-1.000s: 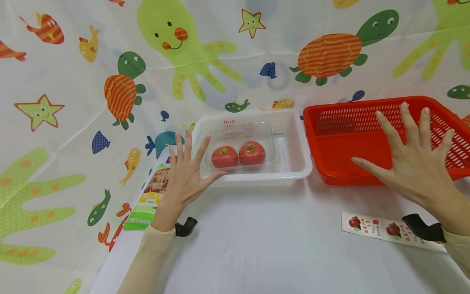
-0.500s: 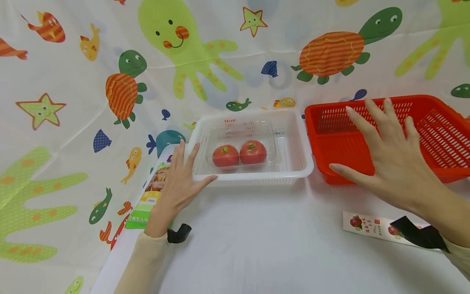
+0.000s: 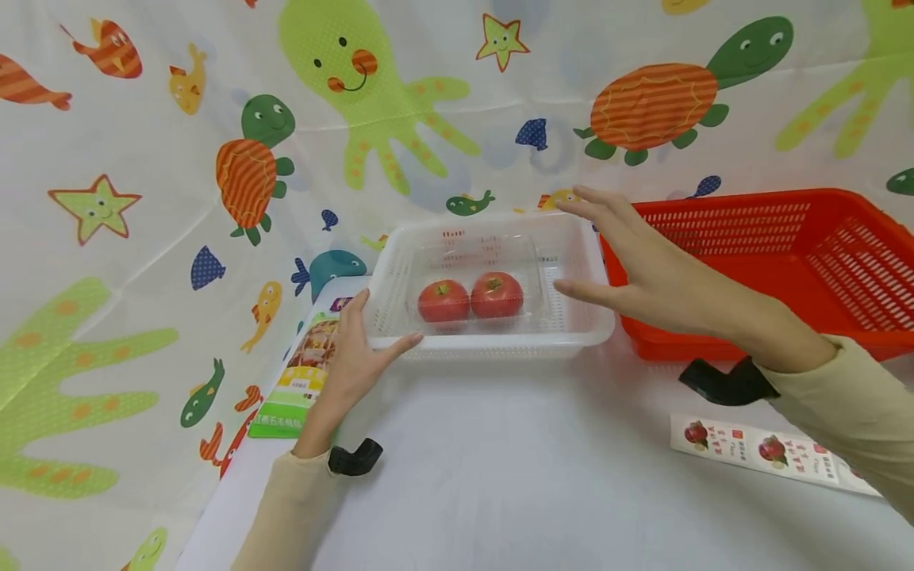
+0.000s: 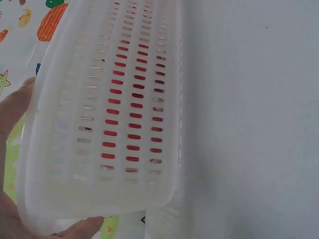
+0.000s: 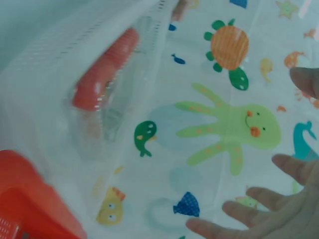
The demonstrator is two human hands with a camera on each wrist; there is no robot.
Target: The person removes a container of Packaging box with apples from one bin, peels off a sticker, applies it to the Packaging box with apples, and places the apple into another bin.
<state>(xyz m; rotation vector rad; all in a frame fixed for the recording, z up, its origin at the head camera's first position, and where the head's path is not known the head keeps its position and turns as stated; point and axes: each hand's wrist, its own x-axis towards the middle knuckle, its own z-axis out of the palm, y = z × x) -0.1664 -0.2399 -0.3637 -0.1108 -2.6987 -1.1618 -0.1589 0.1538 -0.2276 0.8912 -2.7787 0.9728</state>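
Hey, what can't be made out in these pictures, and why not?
Head view: right end of the red perforated plastic basket, cut off by the picture's edge.
Head view: part of the printed white paper strip, behind the beige right sleeve.
Head view: part of the flat green-and-white packet, behind the left hand.
Left wrist view: outlines of the round red apples, behind the slotted white plastic basket.

White basket (image 4: 99,119) fills left-centre of the left wrist view, side wall to camera, rows of slots (image 4: 136,105). Red shows through many of them. Left hand (image 4: 7,216) at left edge, cropped: one finger by the rim, thumb by the lower corner, spread apart. Contact unclear. Printed cloth (image 4: 20,47) far left, white tabletop (image 4: 249,124) right.
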